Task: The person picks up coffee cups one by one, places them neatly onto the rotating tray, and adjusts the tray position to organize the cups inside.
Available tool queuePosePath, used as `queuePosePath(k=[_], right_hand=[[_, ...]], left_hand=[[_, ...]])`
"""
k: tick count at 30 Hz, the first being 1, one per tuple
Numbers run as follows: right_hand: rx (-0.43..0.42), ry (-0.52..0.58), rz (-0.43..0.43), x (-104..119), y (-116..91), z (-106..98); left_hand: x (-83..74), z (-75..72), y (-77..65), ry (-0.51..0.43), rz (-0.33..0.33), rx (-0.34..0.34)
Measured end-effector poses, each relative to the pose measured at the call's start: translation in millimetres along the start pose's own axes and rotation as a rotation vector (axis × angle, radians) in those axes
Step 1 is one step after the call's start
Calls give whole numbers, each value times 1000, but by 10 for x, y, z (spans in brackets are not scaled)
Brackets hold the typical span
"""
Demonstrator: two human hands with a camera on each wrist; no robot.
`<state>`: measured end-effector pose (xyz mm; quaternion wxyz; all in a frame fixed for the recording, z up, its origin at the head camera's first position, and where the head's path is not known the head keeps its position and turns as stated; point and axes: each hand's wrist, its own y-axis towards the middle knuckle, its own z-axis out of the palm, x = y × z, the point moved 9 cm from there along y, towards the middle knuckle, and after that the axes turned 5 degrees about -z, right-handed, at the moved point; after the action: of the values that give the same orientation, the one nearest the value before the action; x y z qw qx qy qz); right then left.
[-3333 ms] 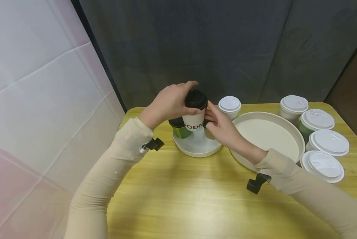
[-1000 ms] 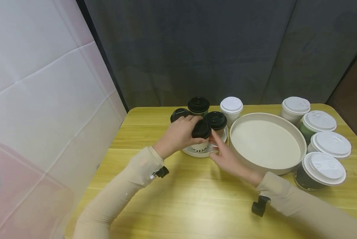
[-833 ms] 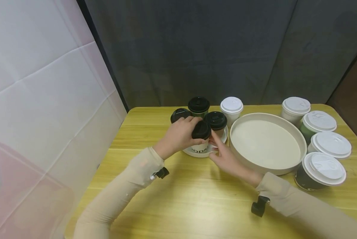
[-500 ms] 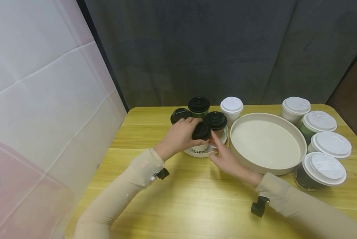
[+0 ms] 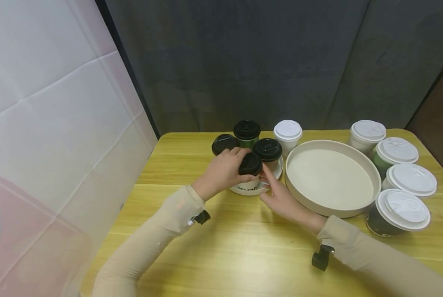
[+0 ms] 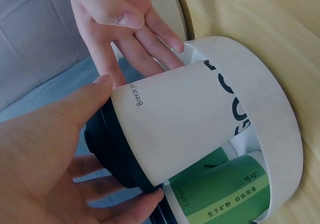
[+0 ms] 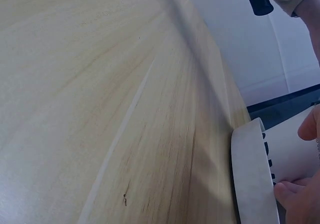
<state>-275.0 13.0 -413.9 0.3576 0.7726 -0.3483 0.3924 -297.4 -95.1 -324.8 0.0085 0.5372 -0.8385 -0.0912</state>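
Note:
In the head view my left hand (image 5: pixel 223 170) grips a white paper coffee cup (image 5: pixel 249 184) by its black lid, thumb on the near side and fingers over the far side. This cup stands at the front of a small round white tray (image 5: pixel 244 192); the tray's rim covers part of its dark lettering. My right hand (image 5: pixel 280 200) has its fingers against the cup's right side, low by the rim. In the left wrist view those fingers lie fairly straight along the cup. Behind it are black-lidded cups: a left one (image 5: pixel 225 143), a green one (image 5: pixel 247 130) and a brown one (image 5: pixel 268 149).
A larger round cream tray (image 5: pixel 332 177) is right of the small one. A white-lidded cup (image 5: pixel 288 131) stands behind, between the trays. Several more white-lidded cups (image 5: pixel 403 206) line the cream tray's right side. A dark curtain (image 5: pixel 243 62) hangs at the back.
Over three seconds ago my left hand held the cup higher, above the small tray. It has come down at the tray's front; lately its lettering has slipped further behind the rim.

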Motion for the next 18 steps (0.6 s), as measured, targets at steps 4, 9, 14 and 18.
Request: queuePosePath(k=[4, 9, 14, 18], right_hand=[[10, -5, 6, 12, -5, 7], [17, -22, 16, 18, -13, 20], [15, -30, 24, 13, -10, 21], [16, -38, 22, 28, -18, 21]], left_hand=[[0, 8, -9, -1, -9, 2], [4, 27, -25, 1, -18, 20], [-4, 24, -34, 10, -14, 17], [-12, 20, -40, 17, -13, 16]])
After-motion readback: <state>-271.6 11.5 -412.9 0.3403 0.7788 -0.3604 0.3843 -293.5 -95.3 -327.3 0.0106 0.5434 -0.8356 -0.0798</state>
